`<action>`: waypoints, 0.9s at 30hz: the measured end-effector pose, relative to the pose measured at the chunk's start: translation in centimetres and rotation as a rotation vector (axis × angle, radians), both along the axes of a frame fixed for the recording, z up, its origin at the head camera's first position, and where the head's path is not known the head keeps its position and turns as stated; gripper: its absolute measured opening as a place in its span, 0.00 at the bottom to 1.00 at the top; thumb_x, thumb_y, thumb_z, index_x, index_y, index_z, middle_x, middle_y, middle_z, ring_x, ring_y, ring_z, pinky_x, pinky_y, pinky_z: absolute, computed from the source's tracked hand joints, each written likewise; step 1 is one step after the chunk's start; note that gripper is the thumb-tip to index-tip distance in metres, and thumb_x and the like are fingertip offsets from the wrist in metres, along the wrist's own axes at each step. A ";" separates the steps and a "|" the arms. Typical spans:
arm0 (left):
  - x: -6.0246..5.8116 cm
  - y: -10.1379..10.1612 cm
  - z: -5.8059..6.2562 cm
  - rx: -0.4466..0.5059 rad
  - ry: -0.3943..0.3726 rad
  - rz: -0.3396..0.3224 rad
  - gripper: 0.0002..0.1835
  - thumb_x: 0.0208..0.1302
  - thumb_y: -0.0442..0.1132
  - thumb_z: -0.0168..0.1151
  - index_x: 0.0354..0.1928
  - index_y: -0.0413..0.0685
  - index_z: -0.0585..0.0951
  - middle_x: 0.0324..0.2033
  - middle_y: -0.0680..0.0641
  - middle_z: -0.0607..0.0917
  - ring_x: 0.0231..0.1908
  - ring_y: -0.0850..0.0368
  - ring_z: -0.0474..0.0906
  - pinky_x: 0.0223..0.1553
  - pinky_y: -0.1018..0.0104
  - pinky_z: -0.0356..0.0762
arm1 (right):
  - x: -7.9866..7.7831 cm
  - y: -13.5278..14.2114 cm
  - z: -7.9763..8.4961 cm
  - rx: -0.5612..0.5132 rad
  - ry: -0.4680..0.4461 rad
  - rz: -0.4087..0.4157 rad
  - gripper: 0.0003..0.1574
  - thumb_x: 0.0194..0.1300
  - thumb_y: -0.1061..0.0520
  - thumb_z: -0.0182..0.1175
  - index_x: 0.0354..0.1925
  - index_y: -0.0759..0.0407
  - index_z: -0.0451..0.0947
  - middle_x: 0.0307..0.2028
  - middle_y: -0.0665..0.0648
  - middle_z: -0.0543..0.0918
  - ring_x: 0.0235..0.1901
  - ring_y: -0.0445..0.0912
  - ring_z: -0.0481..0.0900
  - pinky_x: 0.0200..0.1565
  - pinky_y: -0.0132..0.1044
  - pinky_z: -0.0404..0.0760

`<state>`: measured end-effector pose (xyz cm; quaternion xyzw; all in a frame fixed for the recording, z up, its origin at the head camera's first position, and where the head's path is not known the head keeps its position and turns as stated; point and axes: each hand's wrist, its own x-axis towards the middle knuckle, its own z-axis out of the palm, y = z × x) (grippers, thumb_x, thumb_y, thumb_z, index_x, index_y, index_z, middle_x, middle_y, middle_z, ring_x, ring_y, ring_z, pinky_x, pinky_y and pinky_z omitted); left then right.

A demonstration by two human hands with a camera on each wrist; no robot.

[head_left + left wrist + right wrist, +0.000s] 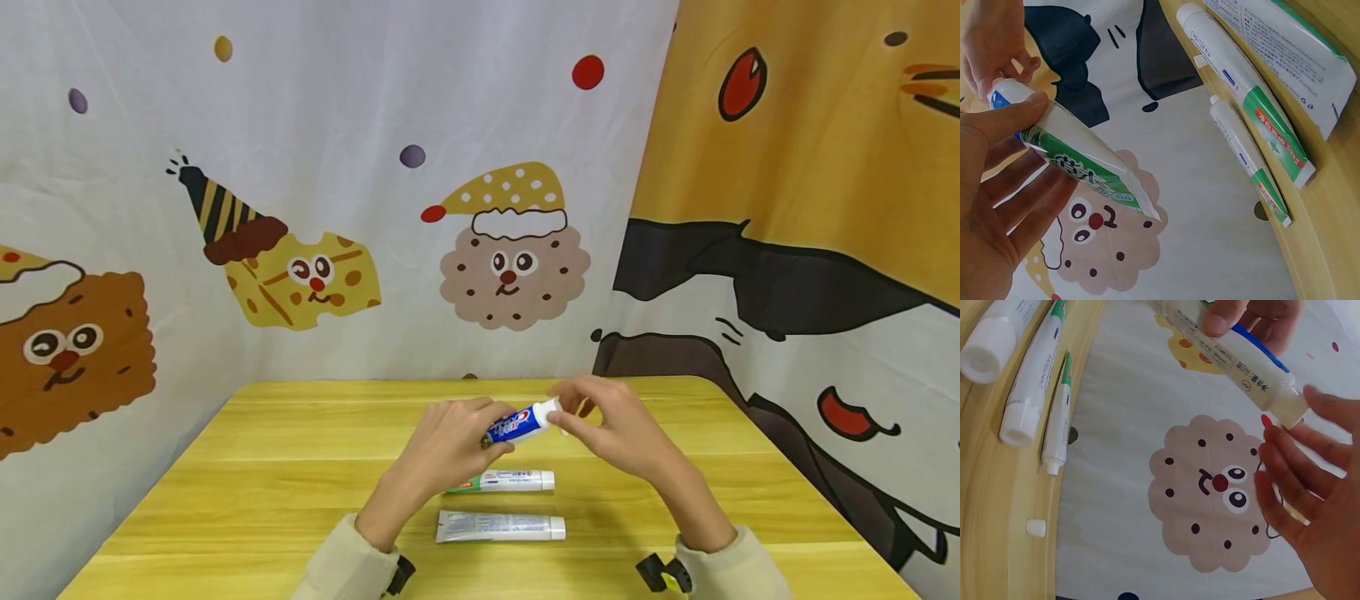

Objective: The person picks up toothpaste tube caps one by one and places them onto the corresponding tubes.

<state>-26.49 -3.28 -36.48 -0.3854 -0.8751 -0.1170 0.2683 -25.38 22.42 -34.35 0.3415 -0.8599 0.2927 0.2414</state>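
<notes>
A blue, white and green toothpaste tube (pixel 521 423) is held above the table in my left hand (pixel 450 437), thumb on one side and fingers on the other. Its white cap (pixel 1290 407) points toward my right hand (pixel 618 425), whose thumb and forefinger pinch it. In the left wrist view the tube's flat green end (pixel 1110 181) sticks out past the left fingers. Below the hands lie two more toothpaste tubes, one white and green (pixel 517 481) and one showing its printed back (pixel 498 527).
A smaller toothpaste tube (pixel 1057 425) lies beyond the other two, uncapped at its narrow nozzle. Near it on the wooden table (pixel 300 483) stands a small loose white cap (pixel 1036 527). A cartoon-printed cloth (pixel 420 275) hangs behind the table.
</notes>
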 end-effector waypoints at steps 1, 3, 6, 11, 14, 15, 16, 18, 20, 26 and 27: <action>0.0 0.0 0.0 -0.001 0.002 0.000 0.22 0.59 0.53 0.77 0.53 0.57 0.86 0.39 0.56 0.91 0.26 0.66 0.82 0.26 0.77 0.71 | 0.0 0.0 0.0 -0.001 0.013 0.009 0.13 0.65 0.57 0.71 0.48 0.51 0.84 0.39 0.43 0.86 0.36 0.35 0.81 0.38 0.35 0.85; 0.0 0.0 0.0 0.003 0.001 -0.002 0.22 0.59 0.53 0.77 0.53 0.57 0.86 0.39 0.57 0.91 0.25 0.66 0.81 0.26 0.77 0.70 | 0.0 0.0 0.0 -0.003 0.039 0.041 0.16 0.64 0.59 0.72 0.50 0.51 0.84 0.44 0.45 0.86 0.39 0.37 0.82 0.40 0.36 0.86; -0.1 0.0 0.0 0.008 0.001 -0.005 0.22 0.59 0.52 0.77 0.53 0.57 0.86 0.38 0.56 0.91 0.25 0.66 0.81 0.25 0.78 0.70 | -0.1 0.0 0.1 0.001 0.062 0.092 0.16 0.63 0.63 0.72 0.49 0.51 0.85 0.46 0.46 0.86 0.41 0.38 0.83 0.41 0.34 0.85; -0.1 0.0 0.0 0.009 -0.004 0.000 0.21 0.59 0.52 0.77 0.53 0.56 0.86 0.38 0.56 0.91 0.25 0.66 0.81 0.25 0.78 0.71 | -0.2 0.0 0.1 0.014 0.075 0.098 0.15 0.62 0.64 0.72 0.47 0.52 0.86 0.44 0.46 0.87 0.37 0.35 0.81 0.40 0.31 0.84; -0.1 0.1 0.0 0.010 -0.007 0.003 0.21 0.59 0.52 0.77 0.53 0.56 0.86 0.38 0.56 0.91 0.25 0.66 0.81 0.25 0.77 0.71 | -0.3 0.0 0.1 0.015 0.101 0.085 0.14 0.61 0.64 0.72 0.46 0.53 0.86 0.41 0.45 0.87 0.36 0.35 0.81 0.39 0.30 0.83; -0.1 0.1 0.0 0.010 -0.007 0.004 0.21 0.59 0.52 0.77 0.53 0.56 0.86 0.38 0.56 0.91 0.25 0.66 0.81 0.25 0.77 0.71 | -0.3 0.0 0.0 0.014 0.112 0.082 0.14 0.61 0.64 0.72 0.46 0.53 0.86 0.41 0.46 0.87 0.35 0.35 0.80 0.38 0.30 0.83; -0.1 0.1 0.0 0.011 -0.006 0.005 0.21 0.60 0.52 0.76 0.53 0.56 0.86 0.39 0.56 0.91 0.25 0.66 0.81 0.25 0.78 0.71 | -0.3 -0.1 0.0 0.014 0.123 0.080 0.14 0.61 0.64 0.73 0.46 0.53 0.86 0.40 0.46 0.87 0.35 0.35 0.80 0.38 0.30 0.82; 0.0 0.1 0.1 0.011 -0.005 0.008 0.21 0.60 0.51 0.76 0.54 0.56 0.86 0.39 0.55 0.91 0.25 0.66 0.81 0.25 0.78 0.71 | -0.4 -0.1 0.0 0.011 0.138 0.077 0.14 0.61 0.64 0.73 0.45 0.54 0.86 0.40 0.46 0.87 0.34 0.35 0.80 0.37 0.30 0.82; 0.0 0.1 0.1 0.013 -0.003 0.011 0.21 0.61 0.51 0.75 0.54 0.56 0.86 0.39 0.55 0.92 0.25 0.66 0.81 0.25 0.78 0.71 | -0.4 -0.1 0.0 0.013 0.144 0.068 0.13 0.61 0.63 0.73 0.45 0.54 0.86 0.39 0.46 0.87 0.34 0.35 0.79 0.37 0.29 0.81; -0.1 0.1 0.0 0.018 0.011 -0.001 0.21 0.60 0.50 0.76 0.55 0.56 0.86 0.40 0.55 0.91 0.25 0.65 0.82 0.25 0.77 0.72 | -0.1 -0.3 0.0 0.016 0.105 0.038 0.12 0.62 0.61 0.73 0.45 0.53 0.85 0.42 0.45 0.87 0.38 0.36 0.81 0.40 0.33 0.83; -0.1 0.1 -0.1 0.018 0.017 -0.003 0.21 0.60 0.50 0.76 0.55 0.56 0.86 0.40 0.55 0.91 0.25 0.65 0.82 0.25 0.77 0.71 | 0.0 -0.4 0.0 0.018 0.097 0.035 0.14 0.62 0.60 0.74 0.46 0.52 0.85 0.44 0.45 0.87 0.40 0.37 0.81 0.40 0.33 0.84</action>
